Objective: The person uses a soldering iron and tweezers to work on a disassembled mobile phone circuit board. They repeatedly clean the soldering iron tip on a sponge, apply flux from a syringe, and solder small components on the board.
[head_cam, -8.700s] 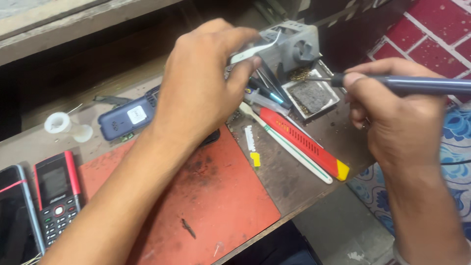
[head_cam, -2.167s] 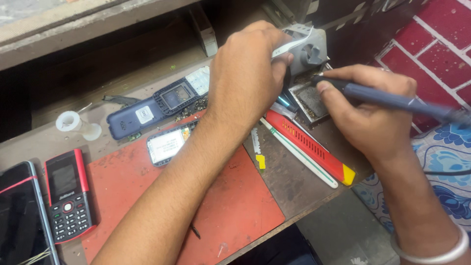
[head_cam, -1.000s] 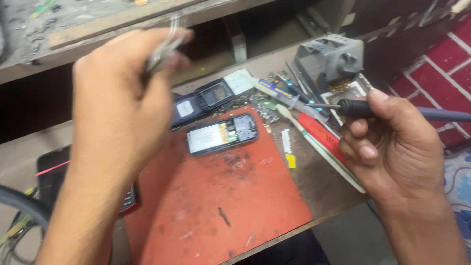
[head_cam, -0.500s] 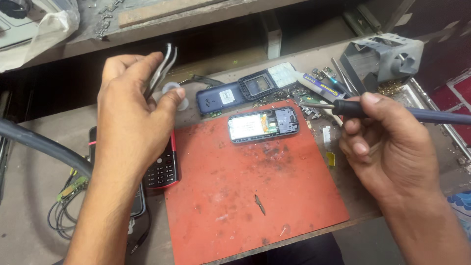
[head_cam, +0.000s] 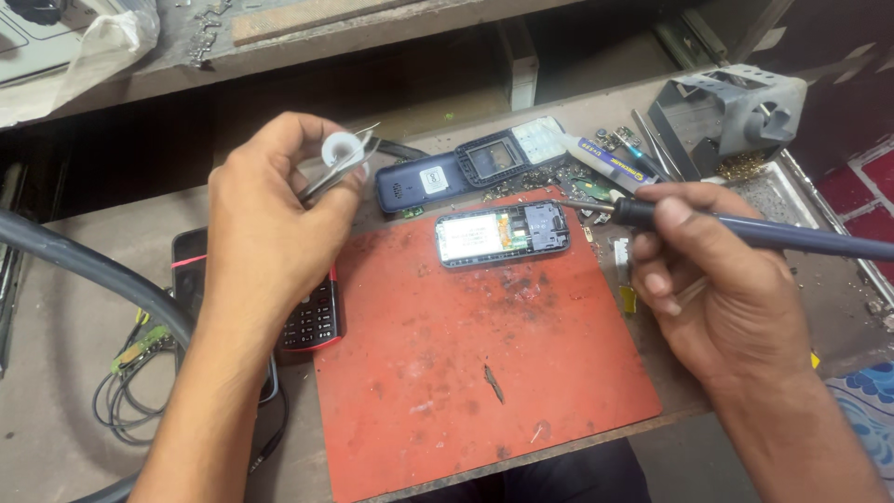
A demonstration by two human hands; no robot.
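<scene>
My left hand [head_cam: 270,224] holds metal tweezers [head_cam: 337,166] and touches a small white spool [head_cam: 340,149] at the back of the bench. A soldering iron [head_cam: 745,233] with a dark blue handle sits in my right hand [head_cam: 717,289], its tip near the right end of an opened phone [head_cam: 503,235]. That phone lies with its circuit board showing at the top of a red work mat [head_cam: 466,373]. A blue phone back cover [head_cam: 466,168] lies just behind it.
A red-and-black keypad phone [head_cam: 312,321] and a black phone [head_cam: 191,270] lie under my left forearm. A grey soldering iron stand [head_cam: 736,107] is at the back right, tools and a tube [head_cam: 605,154] beside it. Cables [head_cam: 121,401] and a thick hose [head_cam: 84,270] lie at left.
My left hand has moved from the soldering stand to the left and now takes the white spool with the tweezers. The view has swung left, and my right hand keeps the iron.
</scene>
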